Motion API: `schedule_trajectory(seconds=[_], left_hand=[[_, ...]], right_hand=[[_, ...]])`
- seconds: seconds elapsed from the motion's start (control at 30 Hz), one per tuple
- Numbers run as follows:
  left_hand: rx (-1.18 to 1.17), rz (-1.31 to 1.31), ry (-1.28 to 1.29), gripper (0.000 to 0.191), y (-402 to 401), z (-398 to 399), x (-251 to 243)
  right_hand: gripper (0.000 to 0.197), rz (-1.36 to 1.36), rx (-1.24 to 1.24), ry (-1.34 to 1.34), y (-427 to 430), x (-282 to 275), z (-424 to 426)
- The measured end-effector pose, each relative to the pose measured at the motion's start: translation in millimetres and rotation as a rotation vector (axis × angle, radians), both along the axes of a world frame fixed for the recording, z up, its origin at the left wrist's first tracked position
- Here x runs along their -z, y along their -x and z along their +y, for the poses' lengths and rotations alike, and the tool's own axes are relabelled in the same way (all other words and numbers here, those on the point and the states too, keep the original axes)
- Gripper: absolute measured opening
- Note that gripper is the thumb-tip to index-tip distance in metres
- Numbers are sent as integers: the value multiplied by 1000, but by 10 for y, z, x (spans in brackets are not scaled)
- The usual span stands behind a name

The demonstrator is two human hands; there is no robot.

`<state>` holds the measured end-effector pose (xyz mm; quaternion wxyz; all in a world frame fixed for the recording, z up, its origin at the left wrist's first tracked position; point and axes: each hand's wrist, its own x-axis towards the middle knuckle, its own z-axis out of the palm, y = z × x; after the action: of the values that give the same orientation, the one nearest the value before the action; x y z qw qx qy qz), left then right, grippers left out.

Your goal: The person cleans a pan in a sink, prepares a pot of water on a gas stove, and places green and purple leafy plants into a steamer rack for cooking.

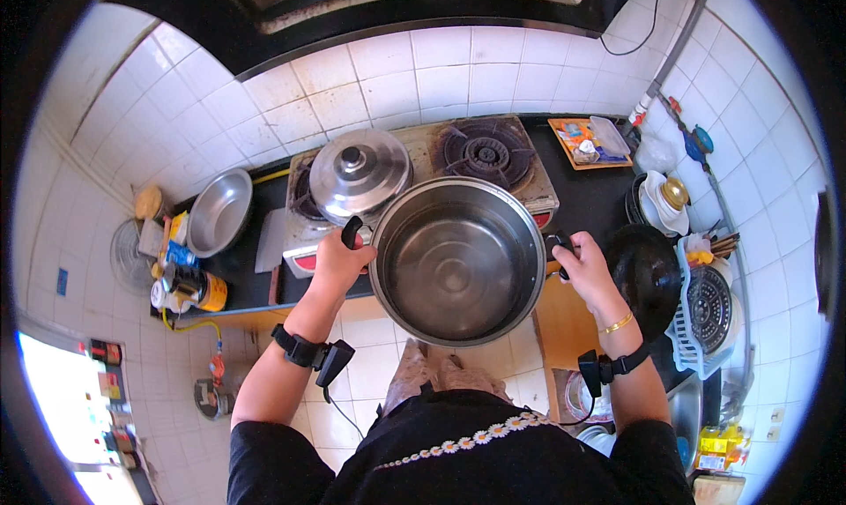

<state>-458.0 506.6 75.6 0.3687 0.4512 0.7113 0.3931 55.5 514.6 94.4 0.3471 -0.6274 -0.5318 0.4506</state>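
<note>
A wide stainless steel pot (456, 267) without a lid hangs in front of my body, with its inside facing up at me. It looks to hold some clear water, though reflections make the level hard to tell. My left hand (340, 260) grips the black handle on its left side. On the opposite side, my right hand (581, 264) grips the other black handle. Just beyond the pot stands a two-burner gas stove (423, 141). A lidded metal pan (360, 174) sits on its left burner, and the right burner (486, 153) is bare.
A metal basin (220, 213), a cleaver (271, 244) and several jars (215, 292) stand left of the stove. To the right are an orange tray (562, 141), stacked bowls (661, 204), a dark wok (641, 280), a blue dish rack (684, 346) and a sink (687, 406). A range hood (410, 9) overhangs.
</note>
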Motion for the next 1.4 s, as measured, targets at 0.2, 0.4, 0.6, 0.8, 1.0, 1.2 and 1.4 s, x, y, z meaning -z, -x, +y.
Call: schedule_trajectory(seconds=[0.2, 0.4, 0.6, 0.8, 1.0, 1.2, 1.4], left_hand=[[125, 55, -7, 32, 94, 1113, 36], [202, 53, 23, 32, 67, 1810, 75], [219, 26, 55, 29, 170, 2082, 124], [250, 13, 84, 29, 239, 2145, 158], [242, 7, 88, 29, 465, 2184, 335], [258, 70, 71, 30, 368, 2151, 267], [273, -46, 115, 37, 459, 2085, 199]], right_hand=[[29, 48, 168, -30, 32, 200, 629], [34, -64, 283, -89, 70, 381, 855], [39, -27, 309, 32, 243, 395, 1033], [39, -169, 280, -67, 180, 727, 1043], [40, 9, 319, 57, 496, 611, 1095], [37, -150, 297, -64, 367, 820, 1055], [32, -8, 341, 24, 668, 412, 1002]])
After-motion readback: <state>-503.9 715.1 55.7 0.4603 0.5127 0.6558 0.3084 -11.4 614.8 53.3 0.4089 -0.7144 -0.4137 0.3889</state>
